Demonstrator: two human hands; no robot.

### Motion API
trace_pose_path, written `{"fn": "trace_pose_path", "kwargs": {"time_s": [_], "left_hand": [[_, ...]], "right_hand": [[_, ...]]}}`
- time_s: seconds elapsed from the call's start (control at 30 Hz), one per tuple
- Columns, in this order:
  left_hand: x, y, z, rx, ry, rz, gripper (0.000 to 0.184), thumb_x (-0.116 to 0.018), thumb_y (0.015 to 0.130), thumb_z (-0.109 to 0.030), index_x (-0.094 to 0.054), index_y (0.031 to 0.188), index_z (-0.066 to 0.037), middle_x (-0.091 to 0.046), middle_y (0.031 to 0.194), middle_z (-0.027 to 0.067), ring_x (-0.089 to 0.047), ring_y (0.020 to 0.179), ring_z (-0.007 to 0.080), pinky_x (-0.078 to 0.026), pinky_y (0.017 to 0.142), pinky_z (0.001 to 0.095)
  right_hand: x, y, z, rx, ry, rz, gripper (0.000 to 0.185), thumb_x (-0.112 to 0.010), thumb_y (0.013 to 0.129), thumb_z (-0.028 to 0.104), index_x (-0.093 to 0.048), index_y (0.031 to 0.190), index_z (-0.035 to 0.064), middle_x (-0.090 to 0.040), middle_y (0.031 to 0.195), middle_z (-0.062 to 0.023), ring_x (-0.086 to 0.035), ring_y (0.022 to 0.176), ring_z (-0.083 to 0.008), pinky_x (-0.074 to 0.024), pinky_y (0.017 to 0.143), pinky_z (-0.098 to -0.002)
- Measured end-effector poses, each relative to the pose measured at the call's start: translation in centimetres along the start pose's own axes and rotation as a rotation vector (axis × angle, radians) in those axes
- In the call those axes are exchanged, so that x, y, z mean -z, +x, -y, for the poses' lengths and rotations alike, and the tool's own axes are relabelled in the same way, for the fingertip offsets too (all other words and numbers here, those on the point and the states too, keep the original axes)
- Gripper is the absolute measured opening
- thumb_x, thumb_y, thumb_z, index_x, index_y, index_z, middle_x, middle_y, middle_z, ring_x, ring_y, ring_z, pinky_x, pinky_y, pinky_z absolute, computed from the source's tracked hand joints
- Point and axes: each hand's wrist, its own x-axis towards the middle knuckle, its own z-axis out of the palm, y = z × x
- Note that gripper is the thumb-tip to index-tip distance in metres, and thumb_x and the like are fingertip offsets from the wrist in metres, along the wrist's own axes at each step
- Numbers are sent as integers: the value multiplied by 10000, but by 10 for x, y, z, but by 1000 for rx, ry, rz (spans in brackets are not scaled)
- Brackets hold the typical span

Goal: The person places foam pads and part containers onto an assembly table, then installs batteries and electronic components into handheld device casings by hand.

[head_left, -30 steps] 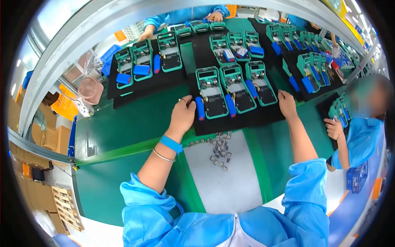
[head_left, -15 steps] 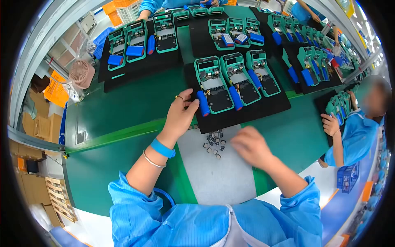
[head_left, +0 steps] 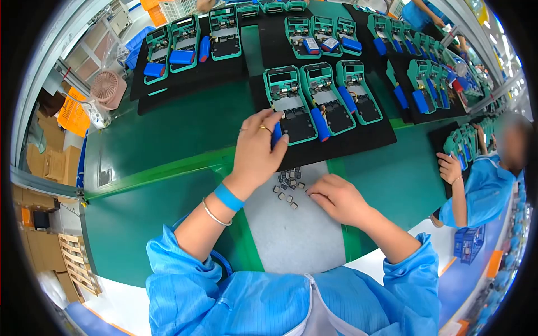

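Observation:
On a black foam mat (head_left: 358, 138) lie three open teal device housings, each with a blue battery pack. My left hand (head_left: 259, 147) is at the lower left of the nearest-left housing (head_left: 297, 120), its fingers and thumb curled around that unit's blue battery pack (head_left: 276, 134), which is partly hidden. The middle battery pack (head_left: 320, 124) lies along the edge of its housing. My right hand (head_left: 341, 200) is low over the grey strip, fingers drawn together beside a scatter of small square metal-and-black parts (head_left: 289, 185). Whatever is between its fingertips is too small to make out.
More open housings (head_left: 225, 36) with battery packs rest on black mats at the back and right. A co-worker (head_left: 485, 187) on the right holds a mat of housings. A pink fan (head_left: 108, 88) stands at left. Grey sheet (head_left: 294, 241) covers the bench before me.
My left hand has moved right and closed around the left battery pack. My right hand, blurred before, has come slightly left and lower, beside the small parts. The view has shifted slightly.

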Motion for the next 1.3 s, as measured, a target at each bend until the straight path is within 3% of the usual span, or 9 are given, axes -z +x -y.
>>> {"fn": "trace_pose_path", "kwargs": {"time_s": [0.23,0.37,0.57,0.67,0.73,0.77,0.93,1.07,1.3], "left_hand": [[-24,12,-23,-146,133,68,477,-684,838,-185,-571,1285,-61,-517,1328,151,-467,1254,366,-367,1060,464],[-31,23,-30,-211,179,76,471,-684,829,-188,-578,1265,-45,-525,1314,151,-460,1261,348,-360,1054,471],[-53,32,-40,-214,236,160,531,-689,849,-250,-550,1326,-63,-492,1367,204,-431,1308,378,-341,1087,482],[-71,36,-49,-219,332,220,630,-701,844,-397,-526,1352,-68,-449,1409,266,-379,1369,414,-330,1109,493],[-82,40,-44,-211,356,260,628,-704,841,-402,-532,1349,-74,-449,1412,260,-377,1372,413,-345,1100,492],[-87,42,-42,-215,382,299,626,-707,838,-406,-538,1345,-81,-450,1416,255,-375,1376,412,-359,1091,491],[-91,45,-33,-226,389,298,523,-690,857,-372,-600,1294,-100,-486,1388,191,-406,1357,372,-401,1066,465],[-89,44,-31,-231,399,272,493,-681,866,-366,-618,1281,-108,-504,1358,166,-413,1352,351,-411,1058,455],[-79,43,-26,-247,345,303,490,-667,874,-356,-614,1296,-114,-486,1361,161,-406,1354,339,-413,1059,446]], "right_hand": [[0,7,-10,166,-75,53,201,-671,846,54,-686,1041,98,-627,973,-76,-618,945,-273,-524,797,-369],[2,12,-9,165,-139,70,136,-688,841,98,-680,976,84,-632,988,-72,-616,965,-273,-526,790,-371],[11,15,1,-342,-159,286,156,-661,864,195,-615,849,46,-622,969,-112,-623,957,-320,-522,776,-416],[10,-1,-11,-309,-27,154,134,-653,873,171,-619,868,41,-610,911,-116,-618,910,-330,-524,760,-427],[12,-7,-17,44,15,45,94,-635,877,144,-624,866,51,-605,880,-101,-618,876,-318,-529,737,-419],[11,-8,-17,44,14,50,94,-635,877,144,-624,866,51,-605,880,-101,-618,876,-318,-529,737,-419],[11,-6,-13,325,-406,143,77,-635,737,94,-601,791,51,-594,807,-95,-639,819,-260,-545,673,-350],[1,2,11,240,-561,184,90,-646,666,85,-597,724,35,-619,731,-124,-658,698,-263,-564,580,-359],[31,23,17,202,-576,404,79,-643,694,84,-602,734,29,-646,750,-134,-672,687,-282,-571,595,-374]]}}
